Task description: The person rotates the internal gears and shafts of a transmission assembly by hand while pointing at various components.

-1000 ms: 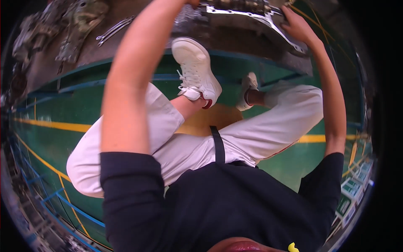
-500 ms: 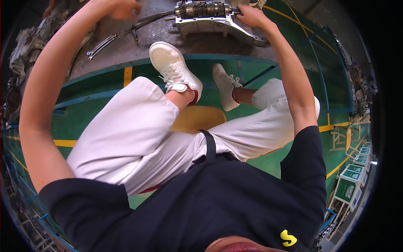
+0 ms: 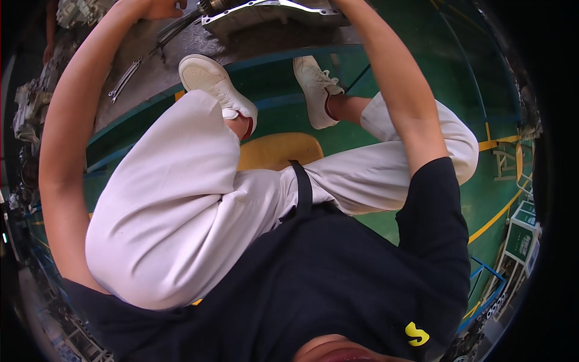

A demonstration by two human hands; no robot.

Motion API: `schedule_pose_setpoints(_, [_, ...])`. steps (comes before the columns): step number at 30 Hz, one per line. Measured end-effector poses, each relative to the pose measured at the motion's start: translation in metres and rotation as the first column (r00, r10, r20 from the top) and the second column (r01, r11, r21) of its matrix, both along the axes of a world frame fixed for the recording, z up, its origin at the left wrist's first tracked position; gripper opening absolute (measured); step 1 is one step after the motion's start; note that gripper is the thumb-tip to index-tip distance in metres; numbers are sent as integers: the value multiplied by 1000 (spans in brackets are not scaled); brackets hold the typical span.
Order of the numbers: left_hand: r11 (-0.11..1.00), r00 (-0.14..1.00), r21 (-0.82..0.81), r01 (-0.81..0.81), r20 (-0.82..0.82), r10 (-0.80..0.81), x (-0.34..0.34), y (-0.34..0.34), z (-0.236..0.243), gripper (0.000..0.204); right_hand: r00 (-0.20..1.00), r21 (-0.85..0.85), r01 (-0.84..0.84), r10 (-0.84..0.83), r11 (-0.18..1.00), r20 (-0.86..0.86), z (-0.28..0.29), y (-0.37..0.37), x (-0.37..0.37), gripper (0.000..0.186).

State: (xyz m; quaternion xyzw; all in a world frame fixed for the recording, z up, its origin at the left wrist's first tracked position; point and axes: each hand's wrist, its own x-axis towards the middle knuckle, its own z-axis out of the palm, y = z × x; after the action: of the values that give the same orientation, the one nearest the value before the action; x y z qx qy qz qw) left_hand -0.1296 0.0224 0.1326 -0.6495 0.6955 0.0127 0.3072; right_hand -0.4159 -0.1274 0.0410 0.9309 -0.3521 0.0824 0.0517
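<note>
At the top edge, my left hand (image 3: pixel 161 8) is partly cut off. Its visible fingers are curled, beside the long thin rods (image 3: pixel 178 25) at the left end of a metal gear shaft (image 3: pixel 212 6). What those fingers hold, if anything, I cannot make out. The shaft lies over a silver housing half (image 3: pixel 271 20) with a flanged, bolt-holed rim, and only its lower left part shows. My right hand (image 3: pixel 345 3) is at the housing's right end; its fingers are beyond the picture, so their grip is hidden.
Several wrenches (image 3: pixel 125 79) lie on the dark metal workbench (image 3: pixel 199 46), left of the housing. More metal castings (image 3: pixel 36 105) stand at the far left. My white shoes (image 3: pixel 208 75) are near the blue bench frame. Beneath me is a yellow stool (image 3: pixel 280 151).
The view has tilted, so the bench, shaft and housing sit higher and farther left. My right fingers, earlier seen on the shaft's right end, have left the picture.
</note>
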Motion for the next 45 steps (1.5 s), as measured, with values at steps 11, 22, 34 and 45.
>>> schedule_pose_setpoints(11, [998,999,53,36,21,-37,22,41,21,35,999,210,38,-40,977,2,18,1,-3,35])
schedule_pose_setpoints(22, [996,996,-49,79,-39,-81,-9,40,-9,41,989,221,125,-102,967,-111,3,-19,10,46])
schedule_pose_setpoints(34, [971,971,-38,238,-22,-239,-9,77,5,49,995,143,100,-100,985,-10,-6,-26,15,42])
schedule_pose_setpoints(45, [992,993,-61,111,47,-108,-18,42,-14,49,991,64,132,-134,989,30,-8,-25,15,42])
